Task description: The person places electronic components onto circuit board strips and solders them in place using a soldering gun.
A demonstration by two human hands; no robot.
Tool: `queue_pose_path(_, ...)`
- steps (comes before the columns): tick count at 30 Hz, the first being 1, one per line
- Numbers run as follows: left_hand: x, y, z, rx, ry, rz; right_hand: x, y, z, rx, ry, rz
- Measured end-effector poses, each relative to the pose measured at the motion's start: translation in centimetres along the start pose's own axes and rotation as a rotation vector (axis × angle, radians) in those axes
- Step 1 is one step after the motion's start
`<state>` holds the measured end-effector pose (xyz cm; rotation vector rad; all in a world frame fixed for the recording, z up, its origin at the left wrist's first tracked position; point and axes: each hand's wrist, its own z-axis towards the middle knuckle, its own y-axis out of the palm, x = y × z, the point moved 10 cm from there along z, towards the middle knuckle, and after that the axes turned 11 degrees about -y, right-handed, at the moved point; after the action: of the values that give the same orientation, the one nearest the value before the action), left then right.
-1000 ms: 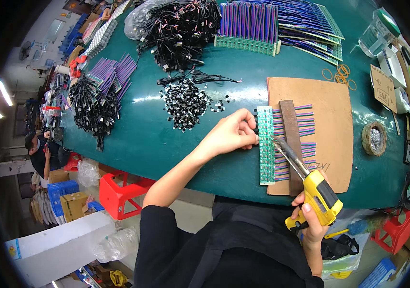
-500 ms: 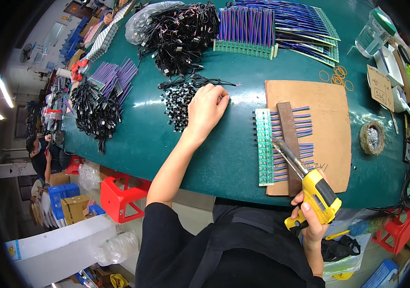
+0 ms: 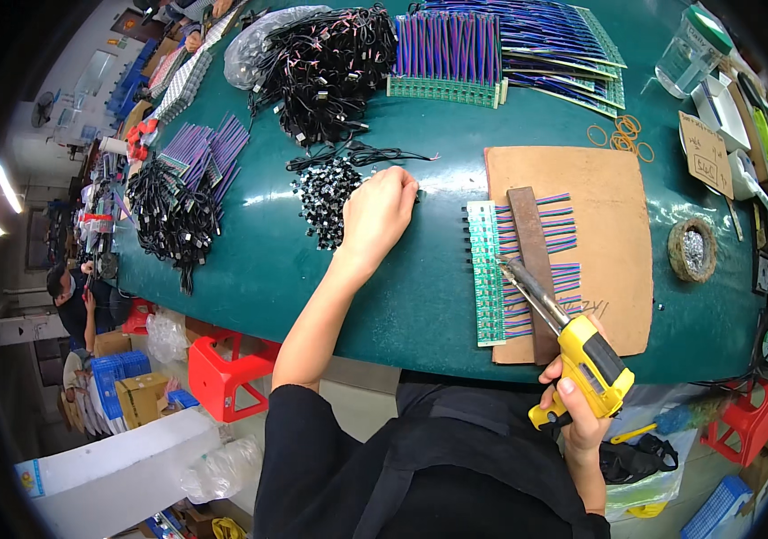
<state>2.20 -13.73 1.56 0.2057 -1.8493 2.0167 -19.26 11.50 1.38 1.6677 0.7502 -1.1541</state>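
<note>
My right hand (image 3: 575, 409) grips a yellow and black soldering gun (image 3: 592, 364). The gun's metal tip points up and left, at the inner edge of a green circuit board strip (image 3: 489, 287). Purple and blue wires run right from the strip, under a brown flat bar (image 3: 532, 260) that lies across them. A brown cardboard sheet (image 3: 613, 242) lies beneath the bar and wires. My left hand (image 3: 377, 220) is closed, fingertips pinched, at the right side of a heap of small black and silver parts (image 3: 323, 202). Whatever sits between those fingertips is too small to name.
Behind the heap lie tangled black cables (image 3: 335, 76) and stacked boards with purple wires (image 3: 447, 54). More wired bundles (image 3: 173, 207) lie at left. On the right are rubber bands (image 3: 625, 135), a clear jar (image 3: 689, 58) and a round pot of silvery material (image 3: 692, 251).
The whole view has shifted slightly, so things on the table sit a little further left. Both hands keep nearly the same places, and the soldering gun's tip stays at the board strip.
</note>
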Motion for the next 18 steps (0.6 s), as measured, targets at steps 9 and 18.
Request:
queue_pose_path(9, -3.0, 0.7, -1.2, -0.239, -0.333, -0.813, 0.0, -0.3, 0.1, 0.012, -0.009, 0.055)
queue_pose_path(18, 1.3, 3.4, -6.6, -0.673, -0.378, -1.189, 0.5, 0.4, 0.2, -0.049, 0.044, 0.014)
